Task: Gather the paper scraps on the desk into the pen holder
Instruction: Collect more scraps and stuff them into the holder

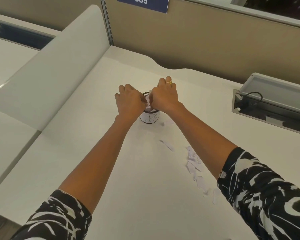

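Head view: white desk [97,153], rounded white divider [50,70] at left, beige partition wall [197,40] behind with a blue sign [142,2] reading 385, grey cable tray [267,108] with one black cable [253,94] at right. Pen holder [150,117] stands upright mid-desk, labelled B. Left hand [129,101] sits curled over its left rim and right hand [164,97], wearing one gold ring [169,82], curled over its mouth. Fingertips of both are hidden behind the knuckles, so can't tell what either grips. White paper shows between them at the mouth. The holder's top and the sign's upper part are hidden or cut off. Count: one holder, two hands. Loose paper scraps [191,160] lie right of centre near the right forearm, overlapping, so no exact count.
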`<state>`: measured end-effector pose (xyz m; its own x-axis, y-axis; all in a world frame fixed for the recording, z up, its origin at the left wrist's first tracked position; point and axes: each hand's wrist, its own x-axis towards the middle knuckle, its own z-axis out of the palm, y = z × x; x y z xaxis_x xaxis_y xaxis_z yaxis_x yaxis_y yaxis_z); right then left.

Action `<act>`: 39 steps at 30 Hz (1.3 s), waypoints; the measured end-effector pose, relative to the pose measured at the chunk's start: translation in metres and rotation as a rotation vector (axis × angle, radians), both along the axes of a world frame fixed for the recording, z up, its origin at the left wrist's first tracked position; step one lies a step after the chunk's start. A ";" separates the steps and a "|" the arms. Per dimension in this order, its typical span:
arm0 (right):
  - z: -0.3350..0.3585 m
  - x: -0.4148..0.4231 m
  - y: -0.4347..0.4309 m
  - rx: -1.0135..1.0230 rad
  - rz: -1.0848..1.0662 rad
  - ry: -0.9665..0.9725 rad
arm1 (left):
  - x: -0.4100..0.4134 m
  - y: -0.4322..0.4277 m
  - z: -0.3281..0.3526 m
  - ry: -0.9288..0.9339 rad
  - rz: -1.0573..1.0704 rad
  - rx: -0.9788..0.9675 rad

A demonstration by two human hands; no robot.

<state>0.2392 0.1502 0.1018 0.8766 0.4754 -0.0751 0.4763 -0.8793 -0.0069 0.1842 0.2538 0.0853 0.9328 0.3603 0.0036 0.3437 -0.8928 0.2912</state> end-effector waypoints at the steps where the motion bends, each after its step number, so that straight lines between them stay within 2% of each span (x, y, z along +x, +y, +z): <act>1: -0.003 0.001 0.000 -0.012 -0.007 0.001 | 0.002 -0.002 -0.001 0.017 0.005 0.021; 8: -0.012 0.008 -0.005 0.000 -0.083 0.182 | 0.009 -0.007 -0.007 0.101 0.019 -0.014; 15: 0.030 0.017 -0.031 0.423 -0.135 0.491 | 0.003 0.006 0.004 -0.022 0.063 -0.377; 18: 0.037 0.020 -0.033 0.512 -0.130 0.456 | -0.001 0.008 0.008 -0.099 0.104 -0.440; 20: 0.033 0.018 -0.030 0.493 -0.091 0.449 | -0.003 0.008 0.010 -0.114 0.105 -0.401; 24: 0.020 0.010 -0.020 0.248 0.046 0.492 | -0.005 0.011 0.010 -0.026 0.074 -0.350; 26: 0.014 0.004 -0.016 0.190 0.094 0.431 | -0.006 0.011 0.009 -0.009 0.053 -0.332; 31: 0.005 -0.008 -0.009 0.315 0.115 0.294 | -0.008 0.006 0.004 -0.055 0.032 -0.224; 35: 0.002 -0.012 -0.005 0.277 0.085 0.218 | -0.006 0.001 -0.003 -0.058 0.013 -0.132; 39: -0.005 -0.014 0.005 0.186 0.076 0.208 | -0.005 -0.004 -0.007 -0.082 -0.033 0.075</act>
